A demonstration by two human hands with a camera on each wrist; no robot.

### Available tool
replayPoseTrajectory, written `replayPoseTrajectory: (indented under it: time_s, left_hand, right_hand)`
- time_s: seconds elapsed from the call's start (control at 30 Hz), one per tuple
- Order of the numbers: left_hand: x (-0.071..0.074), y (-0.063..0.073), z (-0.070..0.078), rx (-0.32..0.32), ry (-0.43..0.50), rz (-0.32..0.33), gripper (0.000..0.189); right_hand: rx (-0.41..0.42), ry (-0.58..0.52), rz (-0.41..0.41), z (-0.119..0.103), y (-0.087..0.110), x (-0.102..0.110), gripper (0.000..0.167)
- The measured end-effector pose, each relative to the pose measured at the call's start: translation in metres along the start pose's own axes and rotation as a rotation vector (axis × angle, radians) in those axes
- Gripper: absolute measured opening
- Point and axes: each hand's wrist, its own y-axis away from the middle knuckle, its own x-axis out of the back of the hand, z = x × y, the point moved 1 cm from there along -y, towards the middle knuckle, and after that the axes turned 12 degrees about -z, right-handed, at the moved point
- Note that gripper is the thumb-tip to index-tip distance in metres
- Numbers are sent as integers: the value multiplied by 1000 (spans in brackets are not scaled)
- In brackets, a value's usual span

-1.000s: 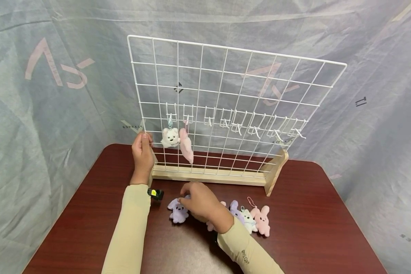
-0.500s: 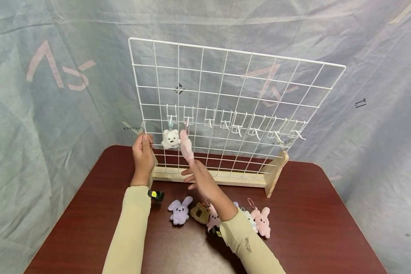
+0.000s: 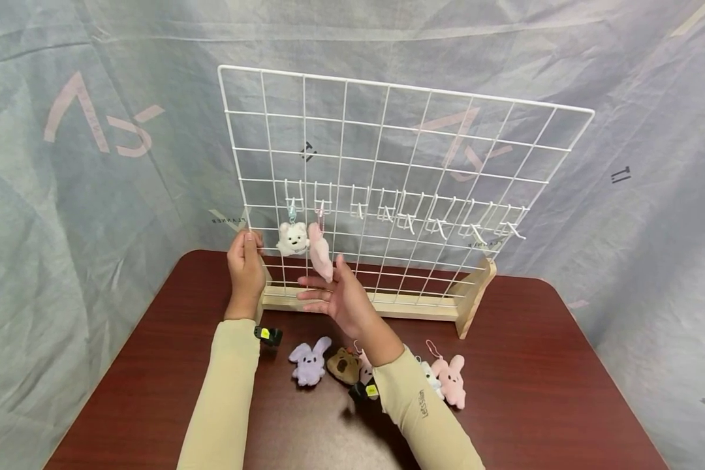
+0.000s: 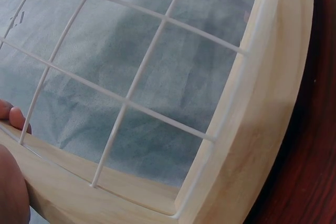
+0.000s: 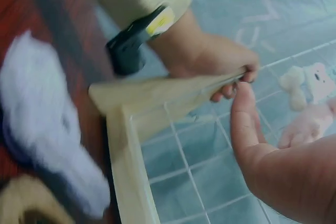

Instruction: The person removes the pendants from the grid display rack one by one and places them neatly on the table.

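Note:
My left hand [image 3: 247,267] grips the left side of a white wire grid rack [image 3: 388,85], thumb in front and fingers behind. In the left wrist view, fingertips [image 4: 17,118] show at the wooden side of its frame. My right hand [image 3: 346,300] is spread, palm turned up, just under and beside a pink plush keychain [image 3: 319,251], with its thumb close to the plush's lower end. That keychain hangs sideways from the second hook by a pink chain. Left of it, a white bear keychain [image 3: 294,239] hangs facing forward on the first hook.
Several bare hooks [image 3: 408,222] run along the grid to the right. On the table [image 3: 523,391] lie a purple bunny plush [image 3: 309,362], a brown bear plush [image 3: 344,365], a pink bunny plush [image 3: 451,382] and others partly behind my right arm. The rack stands on a wooden base [image 3: 411,310].
My right hand has risen from the loose plushes to the hanging pink keychain, met its lower end, then turned palm up with fingers spread. The left hand has kept its grip.

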Motion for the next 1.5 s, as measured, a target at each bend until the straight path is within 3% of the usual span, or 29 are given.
replayPoseTrajectory:
  time_s: [0.23, 0.53, 0.77, 1.03, 1.23, 1.5]
  left_hand:
    - [-1, -1, 1, -18, 1, 0, 40]
    - [-2, -1, 1, -4, 9, 6, 38]
    - [-2, 0, 1, -13, 4, 8, 37]
    - [-1, 0, 2, -16, 5, 3, 39]
    - [-2, 0, 1, -17, 4, 2, 40]
    - [-2, 0, 1, -19, 5, 5, 39]
  right_hand:
    - [58, -242, -3, -6, 1, -2, 34]
    - [121, -283, 26, -10, 6, -4, 19]
    - [143, -215, 20, -14, 13, -9, 39]
    - [171, -48, -42, -25, 25, -21, 82]
    - [215, 34, -93, -32, 31, -28, 85]
    - [262, 54, -162, -38, 37, -33, 89]
